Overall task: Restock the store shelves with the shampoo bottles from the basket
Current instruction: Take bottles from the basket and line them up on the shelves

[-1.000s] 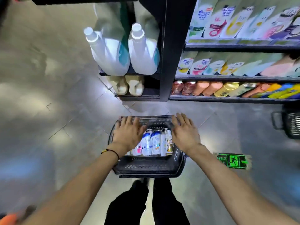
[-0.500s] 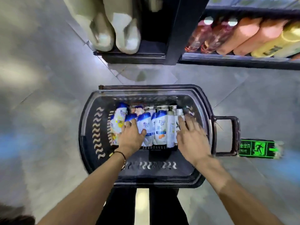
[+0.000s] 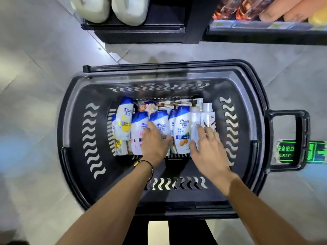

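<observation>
A black plastic basket [image 3: 76,156] stands on the floor below me. Several white shampoo bottles with blue caps [image 3: 182,128] lie packed side by side in its bottom, one with a yellow label [image 3: 124,119] at the left and slim white bottles [image 3: 208,114] at the right. My left hand [image 3: 154,144] lies flat on the middle bottles, fingers straight. Over the slim white bottles my right hand [image 3: 207,147] is spread, its fingertips touching them. Neither hand grips a bottle.
The bottom store shelf [image 3: 265,32] runs along the top right with blurred bottles on it. Two large white jugs [image 3: 127,9] sit on a low shelf at top left. The basket's pull handle [image 3: 306,138] sticks out right, over a green exit sign [image 3: 300,152] on the floor.
The view has dropped closer to the basket. Both hands went from the basket's rim down onto the bottles, and the right hand has slid a little further onto the white ones.
</observation>
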`<state>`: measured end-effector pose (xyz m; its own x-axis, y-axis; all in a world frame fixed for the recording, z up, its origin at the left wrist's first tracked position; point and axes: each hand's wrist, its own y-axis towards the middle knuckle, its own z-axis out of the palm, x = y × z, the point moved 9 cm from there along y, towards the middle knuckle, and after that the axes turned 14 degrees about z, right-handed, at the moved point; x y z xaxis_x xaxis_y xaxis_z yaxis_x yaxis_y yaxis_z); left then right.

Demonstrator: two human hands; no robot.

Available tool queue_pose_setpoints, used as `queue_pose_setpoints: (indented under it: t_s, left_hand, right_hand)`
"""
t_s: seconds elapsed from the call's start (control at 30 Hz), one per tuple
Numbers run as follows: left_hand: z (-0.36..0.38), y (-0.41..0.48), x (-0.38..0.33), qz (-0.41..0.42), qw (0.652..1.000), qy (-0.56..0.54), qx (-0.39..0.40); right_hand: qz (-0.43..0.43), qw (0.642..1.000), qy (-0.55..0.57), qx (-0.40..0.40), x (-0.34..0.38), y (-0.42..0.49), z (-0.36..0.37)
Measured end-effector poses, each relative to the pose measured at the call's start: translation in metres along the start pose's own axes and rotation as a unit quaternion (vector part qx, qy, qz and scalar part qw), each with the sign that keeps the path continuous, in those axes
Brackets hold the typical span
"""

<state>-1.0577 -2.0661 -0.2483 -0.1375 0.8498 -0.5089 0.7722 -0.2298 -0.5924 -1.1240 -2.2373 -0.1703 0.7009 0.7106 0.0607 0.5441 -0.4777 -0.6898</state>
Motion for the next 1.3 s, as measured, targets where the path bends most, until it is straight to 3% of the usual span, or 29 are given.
queue_pose_setpoints:
  t_s: [0.17, 0.37, 0.53, 0.77, 0.97, 1.13, 1.3]
  left_hand:
    - [-0.023, -0.002, 0.012, 0.004, 0.997, -0.068, -0.031]
    - [-0.052, -0.010, 0.044, -0.003, 0.982, -0.178, -0.064]
    - [-0.053, -0.010, 0.065, -0.020, 0.961, -0.273, -0.039]
    - [-0.070, -0.029, 0.057, -0.010, 0.926, -0.378, -0.011]
    - [-0.126, -0.060, 0.000, 0.043, 0.921, -0.386, 0.026]
    - [-0.211, -0.101, -0.079, 0.090, 0.919, -0.384, 0.011]
    - [-0.319, -0.163, -0.192, 0.154, 0.896, -0.416, -0.007]
  right_hand:
    - [0.029, 0.999, 0.036, 0.012, 0.011, 0.010, 0.020]
    - [0.088, 0.992, 0.081, -0.033, 0.024, 0.030, 0.035]
    - [0.141, 0.981, 0.108, -0.072, 0.029, 0.045, 0.048]
    - [0.134, 0.967, 0.217, -0.022, 0.024, 0.038, 0.046]
    - [0.068, 0.947, 0.312, -0.031, 0.035, -0.022, -0.029]
    - [0.038, 0.919, 0.391, -0.034, 0.052, -0.091, -0.145]
    - [-0.020, 0.863, 0.502, -0.052, 0.070, -0.183, -0.289]
